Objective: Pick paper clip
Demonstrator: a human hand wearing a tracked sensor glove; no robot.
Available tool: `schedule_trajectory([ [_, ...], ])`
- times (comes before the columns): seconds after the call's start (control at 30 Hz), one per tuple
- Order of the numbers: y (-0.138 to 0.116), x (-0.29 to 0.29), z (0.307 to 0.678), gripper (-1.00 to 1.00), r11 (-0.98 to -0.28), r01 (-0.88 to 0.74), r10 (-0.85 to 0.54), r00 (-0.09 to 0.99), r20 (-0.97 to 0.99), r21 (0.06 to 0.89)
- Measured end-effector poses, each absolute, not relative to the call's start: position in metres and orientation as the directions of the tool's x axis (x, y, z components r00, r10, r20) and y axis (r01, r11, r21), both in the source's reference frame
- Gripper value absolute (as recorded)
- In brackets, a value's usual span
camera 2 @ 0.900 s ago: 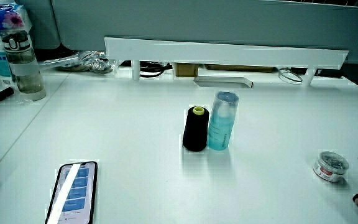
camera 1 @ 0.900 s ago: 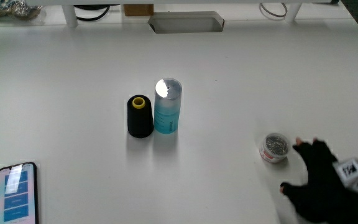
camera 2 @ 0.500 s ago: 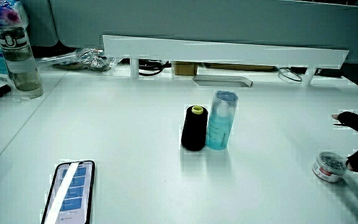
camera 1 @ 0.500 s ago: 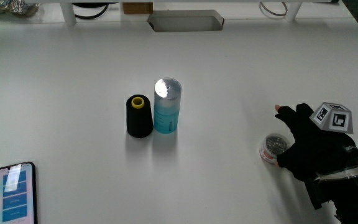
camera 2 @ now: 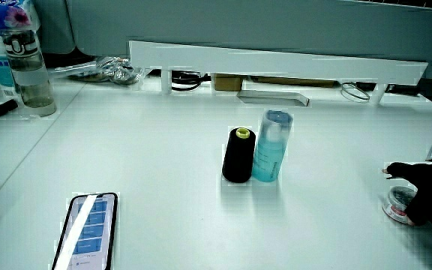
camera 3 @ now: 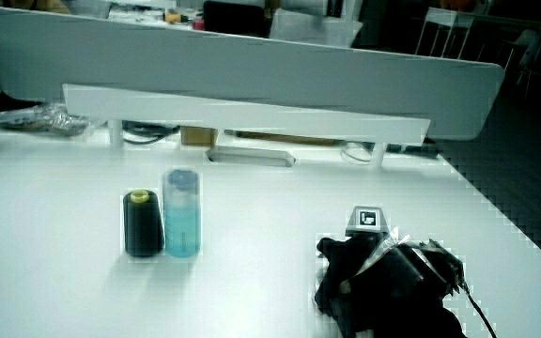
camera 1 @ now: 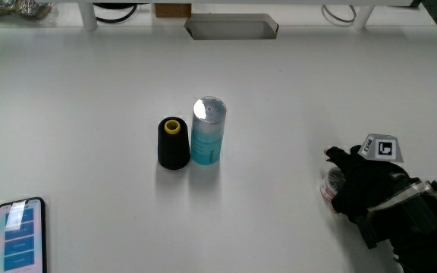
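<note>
A small round clear container of paper clips (camera 1: 328, 182) stands on the white table, well away from the bottle and spool at mid-table. The black-gloved hand (camera 1: 363, 186), with a patterned cube (camera 1: 379, 148) on its back, lies over it with fingers curled around it. Only one rim of the container shows past the fingers. In a side view the container (camera 2: 396, 205) peeks out under the hand (camera 2: 426, 191). In a side view the hand (camera 3: 374, 268) hides the container entirely.
A black thread spool (camera 1: 173, 143) with a yellow core stands touching a blue bottle (camera 1: 207, 131) at mid-table. A phone (camera 1: 20, 235) lies at the table's near edge. A water bottle (camera 2: 27, 67) stands near the low white partition (camera 2: 276, 64).
The hand has come from beside the container to over it and its fingers have curled down around it. The container, spool, bottle and phone have stayed where they were.
</note>
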State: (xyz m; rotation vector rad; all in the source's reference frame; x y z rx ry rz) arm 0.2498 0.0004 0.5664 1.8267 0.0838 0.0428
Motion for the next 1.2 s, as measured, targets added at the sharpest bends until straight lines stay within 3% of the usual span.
schedule_trajectory([
  [0.17, -0.001, 0.254, 0.567, 1.0, -0.272, -0.004, 0.114, 0.993, 0.036, 0.962],
  [0.47, -0.006, 0.255, 0.562, 1.0, -0.281, 0.015, 0.117, 0.993, 0.018, 0.959],
  [0.67, -0.012, 0.23, 0.536, 1.0, -0.341, -0.07, 0.065, 0.993, 0.098, 0.938],
  [1.2, -0.014, 0.144, 0.528, 1.0, -0.327, -0.2, -0.056, 0.98, 0.193, 0.924],
])
